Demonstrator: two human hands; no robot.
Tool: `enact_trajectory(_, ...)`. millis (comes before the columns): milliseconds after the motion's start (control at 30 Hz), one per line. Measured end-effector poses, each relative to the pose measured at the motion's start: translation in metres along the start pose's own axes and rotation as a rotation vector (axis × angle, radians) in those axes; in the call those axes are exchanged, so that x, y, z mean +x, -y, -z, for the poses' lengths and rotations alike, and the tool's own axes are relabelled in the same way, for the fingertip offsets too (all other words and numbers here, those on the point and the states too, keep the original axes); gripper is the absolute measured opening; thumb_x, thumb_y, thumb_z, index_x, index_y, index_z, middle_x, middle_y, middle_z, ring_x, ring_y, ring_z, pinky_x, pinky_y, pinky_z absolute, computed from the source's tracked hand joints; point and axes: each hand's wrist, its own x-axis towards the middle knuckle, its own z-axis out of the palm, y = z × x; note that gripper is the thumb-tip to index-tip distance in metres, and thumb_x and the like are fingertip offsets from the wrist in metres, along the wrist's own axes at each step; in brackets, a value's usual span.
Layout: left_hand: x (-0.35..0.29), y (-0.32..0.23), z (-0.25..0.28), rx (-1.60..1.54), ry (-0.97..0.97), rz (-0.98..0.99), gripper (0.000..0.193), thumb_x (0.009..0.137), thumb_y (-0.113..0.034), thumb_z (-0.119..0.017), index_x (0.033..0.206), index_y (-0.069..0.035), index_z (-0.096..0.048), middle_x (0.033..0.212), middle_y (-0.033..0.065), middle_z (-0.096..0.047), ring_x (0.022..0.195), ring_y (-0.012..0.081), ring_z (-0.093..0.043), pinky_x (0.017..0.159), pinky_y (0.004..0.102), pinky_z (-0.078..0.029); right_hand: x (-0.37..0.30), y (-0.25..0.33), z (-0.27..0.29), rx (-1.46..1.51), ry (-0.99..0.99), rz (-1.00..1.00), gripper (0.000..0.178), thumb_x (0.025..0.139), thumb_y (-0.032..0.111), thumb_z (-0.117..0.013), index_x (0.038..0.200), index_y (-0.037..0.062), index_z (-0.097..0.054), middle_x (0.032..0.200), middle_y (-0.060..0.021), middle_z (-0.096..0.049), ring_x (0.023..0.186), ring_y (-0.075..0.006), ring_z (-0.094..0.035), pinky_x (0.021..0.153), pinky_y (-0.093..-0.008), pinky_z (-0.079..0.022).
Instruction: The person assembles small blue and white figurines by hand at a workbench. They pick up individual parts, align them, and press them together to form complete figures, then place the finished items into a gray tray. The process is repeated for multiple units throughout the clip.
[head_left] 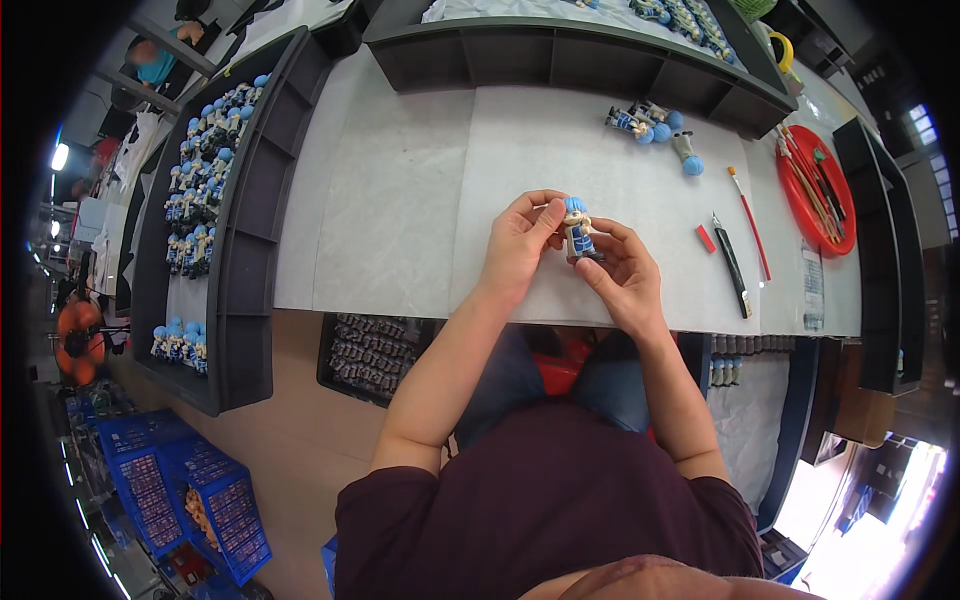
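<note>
A small figurine (578,232) with light-blue hair and a blue outfit stands upright between my two hands, just above the near part of the white-covered table (400,190). My left hand (522,240) pinches its head and side between thumb and fingers. From the other side my right hand (622,275) grips it, thumb at the base and fingers behind. Several similar blue-haired figurines (648,124) lie in a small group farther off to the right. A capped-style black pen or knife (732,265) and a red block (706,238) rest right of my hands.
A thin red brush (750,222) lies beside a red oval tray (848,232) of brushes. Dark crates of figurines stand at the left (262,170) and far side (560,58). Blue baskets (190,480) sit on the floor. Another person (155,62) is at the upper left.
</note>
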Motion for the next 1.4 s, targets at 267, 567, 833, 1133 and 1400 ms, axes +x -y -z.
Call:
enact_trajectory(267,-0.004,-0.004,-0.003,0.126,0.037,-0.025,0.027,0.089,-0.018,-0.057,0.111,-0.002,-0.057,0.096,0.0059,-0.064,0.077,0.0069,-0.055,0.068,0.0221,-0.043,-0.001,-0.008,0.004,-0.101,-0.106,0.151,0.051,0.076,-0.005,-0.065,0.122,0.0003,-0.044,0.107,-0.0091,-0.052,0.092,-0.0151,-0.056,0.08,-0.0283,-0.049)
enact_trajectory(567,-0.005,-0.005,-0.001,0.038,0.038,-0.097,0.028,0.087,-0.006,-0.055,0.115,-0.002,-0.056,0.111,0.0109,-0.061,0.095,0.0131,-0.057,0.081,0.0258,-0.045,0.001,0.0,0.0,0.007,-0.134,0.052,0.048,0.079,-0.002,-0.064,0.122,-0.001,-0.043,0.108,-0.0116,-0.055,0.094,-0.0161,-0.057,0.083,-0.0284,-0.048)
enact_trajectory(833,-0.005,-0.006,-0.002,0.01,0.112,-0.11,0.034,0.086,0.0,-0.053,0.12,-0.004,-0.053,0.117,0.012,-0.058,0.103,0.0161,-0.057,0.088,0.0287,-0.045,0.001,-0.005,0.002,-0.032,-0.165,0.099,0.047,0.079,-0.004,-0.063,0.121,-0.0014,-0.044,0.107,-0.0116,-0.055,0.098,-0.0169,-0.056,0.084,-0.0294,-0.049)
enact_trajectory(1133,-0.004,-0.004,-0.001,-0.017,0.135,-0.119,0.036,0.086,0.004,-0.049,0.121,-0.003,-0.052,0.119,0.014,-0.056,0.109,0.0208,-0.055,0.095,0.0332,-0.044,0.001,-0.005,0.001,-0.02,-0.176,0.106,0.048,0.077,-0.006,-0.064,0.12,-0.0008,-0.046,0.107,-0.0104,-0.054,0.099,-0.0167,-0.055,0.084,-0.0295,-0.049)
enact_trajectory(1400,-0.006,-0.004,-0.006,0.157,0.108,-0.111,0.038,0.08,0.005,-0.06,0.117,-0.001,-0.055,0.113,0.0123,-0.059,0.099,0.0149,-0.056,0.089,0.0277,-0.045,0.001,-0.008,0.001,-0.024,-0.178,0.108,0.044,0.075,-0.007,-0.064,0.116,-0.0013,-0.049,0.108,-0.0112,-0.054,0.1,-0.0172,-0.054,0.084,-0.0301,-0.049)
